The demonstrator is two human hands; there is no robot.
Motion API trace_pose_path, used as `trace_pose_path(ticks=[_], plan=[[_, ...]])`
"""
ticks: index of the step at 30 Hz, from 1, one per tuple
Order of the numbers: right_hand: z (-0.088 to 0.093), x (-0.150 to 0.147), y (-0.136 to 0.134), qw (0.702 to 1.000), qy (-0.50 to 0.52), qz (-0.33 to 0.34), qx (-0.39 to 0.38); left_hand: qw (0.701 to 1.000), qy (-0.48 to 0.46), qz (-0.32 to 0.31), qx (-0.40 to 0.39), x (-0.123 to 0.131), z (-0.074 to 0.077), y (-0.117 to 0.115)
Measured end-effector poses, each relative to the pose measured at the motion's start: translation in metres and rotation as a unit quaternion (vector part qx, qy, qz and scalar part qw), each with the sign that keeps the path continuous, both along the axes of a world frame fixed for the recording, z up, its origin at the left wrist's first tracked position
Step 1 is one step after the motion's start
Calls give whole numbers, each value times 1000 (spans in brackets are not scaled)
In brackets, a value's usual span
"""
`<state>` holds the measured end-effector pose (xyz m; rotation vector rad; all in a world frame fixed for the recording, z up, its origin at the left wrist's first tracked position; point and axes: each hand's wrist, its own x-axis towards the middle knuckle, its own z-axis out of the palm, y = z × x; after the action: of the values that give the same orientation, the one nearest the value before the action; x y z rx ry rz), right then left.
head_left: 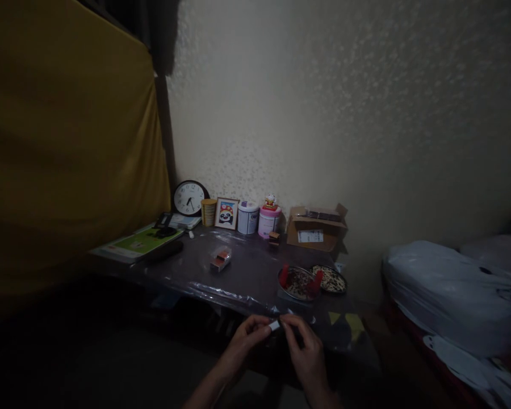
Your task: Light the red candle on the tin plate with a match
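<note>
My left hand (pixel 246 336) and my right hand (pixel 305 347) meet at the near edge of a dark table (pixel 247 272) covered in clear plastic. Both pinch a small white object (pixel 274 325) between their fingertips; the room is too dim to name it. Just beyond my hands stands a metal bowl (pixel 298 283) holding small dark and pale bits with two red pieces at its rim. Beside it on the right lies a flat patterned dish (pixel 330 279). A small clear packet with something orange inside (pixel 220 259) rests in the middle of the table.
Along the wall stand a round clock (pixel 189 197), a yellow tin (pixel 208 211), a small framed picture (pixel 226 213), two canisters (pixel 247 217) and an open cardboard box (pixel 317 227). Green books (pixel 140 242) lie at left. A yellow panel (pixel 68 142) rises left. White bags (pixel 451 289) sit right.
</note>
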<state>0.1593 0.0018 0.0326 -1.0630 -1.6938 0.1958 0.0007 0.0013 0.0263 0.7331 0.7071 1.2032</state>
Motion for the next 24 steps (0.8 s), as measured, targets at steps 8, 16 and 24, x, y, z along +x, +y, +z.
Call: trace_pose_path(ticks=[8,16,24], plan=[[3,-1,-2,1000,-9,-3,8,1000,-2,-8,19,-1,-6,1],[6,-5,-2,994,-24,-17,104,1000,10,6,18,-3,-3,1],[21,-7,-6,991,-13,-17,132,999,-3,25,29,-3,-2,3]])
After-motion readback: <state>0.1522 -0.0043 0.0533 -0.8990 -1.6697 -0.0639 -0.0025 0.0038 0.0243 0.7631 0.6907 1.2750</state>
